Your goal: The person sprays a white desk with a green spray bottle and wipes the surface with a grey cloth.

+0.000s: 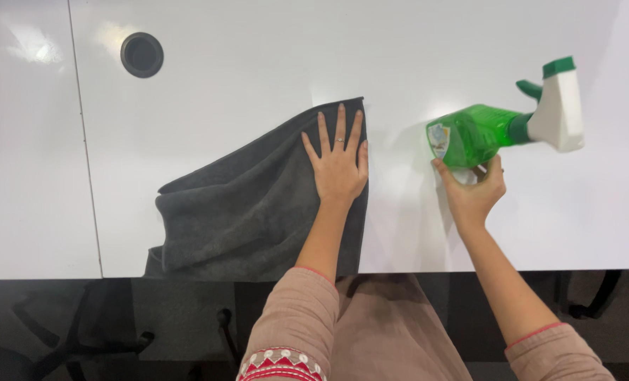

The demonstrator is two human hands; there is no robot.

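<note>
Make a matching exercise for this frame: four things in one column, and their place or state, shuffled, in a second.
Things:
1. left hand
2. right hand
3. grey cloth
4. round black hole

Places or states:
A. set in the white desk, far left
B. grips the green spray bottle by its base
C. lies rumpled on the desk, hanging over the near edge
D. pressed flat on the cloth, fingers spread

Pairs: 1-D, 2-B, 3-C, 4-A
</note>
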